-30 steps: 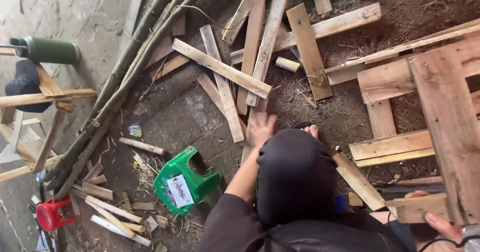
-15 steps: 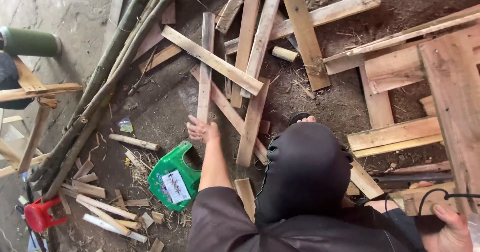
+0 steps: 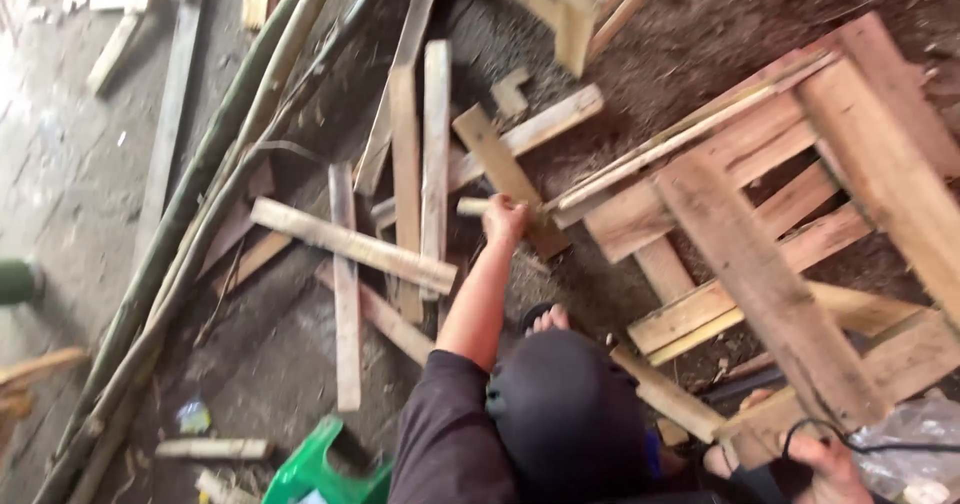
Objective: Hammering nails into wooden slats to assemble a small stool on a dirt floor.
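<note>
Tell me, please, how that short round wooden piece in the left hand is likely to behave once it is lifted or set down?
The short wooden piece looks like solid wood, so probably stiff and light for one hand. Its rounded shape suggests it may roll if set on the sloping planks. The left hand closes around one end; the rough surface likely resists slipping.

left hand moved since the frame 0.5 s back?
Yes. The left hand has gone from beside the green plastic stool forward across the crossed planks and now grips a short wooden piece.

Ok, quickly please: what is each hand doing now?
Left hand: closed on a short round wooden piece.
Right hand: low at the frame edge, grip cannot be told.
</note>
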